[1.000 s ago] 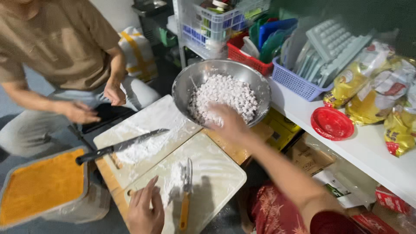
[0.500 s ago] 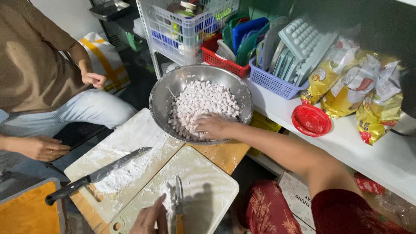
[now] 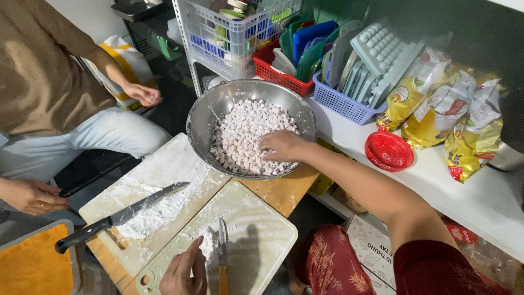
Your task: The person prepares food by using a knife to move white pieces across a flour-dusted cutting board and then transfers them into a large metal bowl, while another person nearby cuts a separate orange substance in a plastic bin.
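Observation:
My right hand reaches into a large steel bowl and rests with curled fingers on the pale pink floured dough cubes heaped inside. My left hand lies on a floured white cutting board at the bottom, beside a small knife with an orange handle and a little pile of flour. A long black-handled knife lies across a second floured board to the left.
Another person in a brown shirt and light jeans sits at left, hands resting near their knees. An orange tray is at bottom left. A white shelf holds baskets, a red lid and yellow bags.
The view has shifted left and down. My right hand moved from the bowl's near rim deeper into the cubes. The other person's hands have drawn apart.

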